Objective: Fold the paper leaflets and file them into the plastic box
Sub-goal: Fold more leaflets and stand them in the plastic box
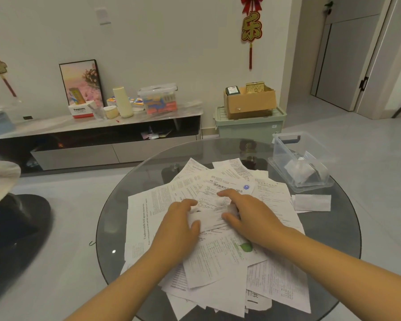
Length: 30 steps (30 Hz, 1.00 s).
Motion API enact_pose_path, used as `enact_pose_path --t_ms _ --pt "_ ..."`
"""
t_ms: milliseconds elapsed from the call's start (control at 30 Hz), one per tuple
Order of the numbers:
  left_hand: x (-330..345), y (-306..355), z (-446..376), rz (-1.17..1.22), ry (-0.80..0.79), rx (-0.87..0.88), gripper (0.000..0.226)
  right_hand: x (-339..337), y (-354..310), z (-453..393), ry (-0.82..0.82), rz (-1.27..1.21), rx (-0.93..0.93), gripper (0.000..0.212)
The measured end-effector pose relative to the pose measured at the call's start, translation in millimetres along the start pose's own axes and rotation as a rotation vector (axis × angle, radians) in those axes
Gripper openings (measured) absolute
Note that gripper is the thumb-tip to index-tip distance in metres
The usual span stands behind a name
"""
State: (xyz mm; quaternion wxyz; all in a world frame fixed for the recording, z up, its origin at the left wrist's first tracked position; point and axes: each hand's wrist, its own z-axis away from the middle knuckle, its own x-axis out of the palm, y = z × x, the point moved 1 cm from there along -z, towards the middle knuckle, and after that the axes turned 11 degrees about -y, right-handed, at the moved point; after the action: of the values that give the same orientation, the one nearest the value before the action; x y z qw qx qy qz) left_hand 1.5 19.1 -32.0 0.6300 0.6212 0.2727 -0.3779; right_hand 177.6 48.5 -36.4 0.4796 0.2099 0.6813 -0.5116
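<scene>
Far to the left of both hands, on the low cabinet by the wall, a red-and-white carton [81,111] reads "Panasonic". Nearer, just left of the left hand [178,222], a large sheet [140,224] lies turned sideways with a headline running up the page — English words, too blurred to read surely.

The left hand has curled fingers and thumb pinching the left end of a small leaflet [210,218] on top of the heap. That leaflet lies between the two hands, its long axis running side to side. The right hand [245,214] holds the other end, fingers bent over the far edge and thumb under the near edge. A fold looks to be under way.

Just beyond the right hand's fingertips a sheet [229,184] carries a bold Chinese heading and a blue round emblem; the characters are partly covered.

The plastic box [298,158] stands on the glass worktop [343,228] beyond and to the right of the right hand, well apart, with some folded paper already in it. The right hand is the nearer one for filing. A folded white slip [311,202] lies between that hand and the box.
</scene>
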Motion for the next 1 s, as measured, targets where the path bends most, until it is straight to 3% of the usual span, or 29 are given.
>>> enact_pose_path --t_ms 67,133,233,300,400,800,1000 --pt "2.3 -2.9 -1.2 -0.056 -0.024 0.009 0.05 1.7 -0.5 -2.6 0.039 0.067 0.012 0.051" --pt "4.6 -4.9 -2.3 -0.112 -0.029 0.025 0.045 2.0 -1.5 -5.2 0.055 0.141 -0.01 0.041" --pt "6.3 -5.7 -1.8 -0.198 -0.006 0.055 0.026 0.7 -2.4 -8.4 -0.08 0.214 -0.053 0.034" --pt "7.5 -5.6 -0.8 -0.238 -0.048 0.077 0.028 -1.5 -1.7 -10.0 -0.191 0.221 -0.054 0.041" --pt "8.6 -5.4 -1.1 -0.269 -0.057 0.089 0.034 -3.8 1.4 -11.5 -0.224 0.192 -0.06 0.04" --pt "1.7 5.0 -4.7 -0.225 0.108 0.056 0.017 1.1 -2.2 -9.7 -0.036 0.09 -0.059 0.034" --pt "-3.6 20.7 -8.6 0.059 0.206 0.091 0.011 -16.5 -11.7 -5.8 0.128 -0.184 0.001 0.014"
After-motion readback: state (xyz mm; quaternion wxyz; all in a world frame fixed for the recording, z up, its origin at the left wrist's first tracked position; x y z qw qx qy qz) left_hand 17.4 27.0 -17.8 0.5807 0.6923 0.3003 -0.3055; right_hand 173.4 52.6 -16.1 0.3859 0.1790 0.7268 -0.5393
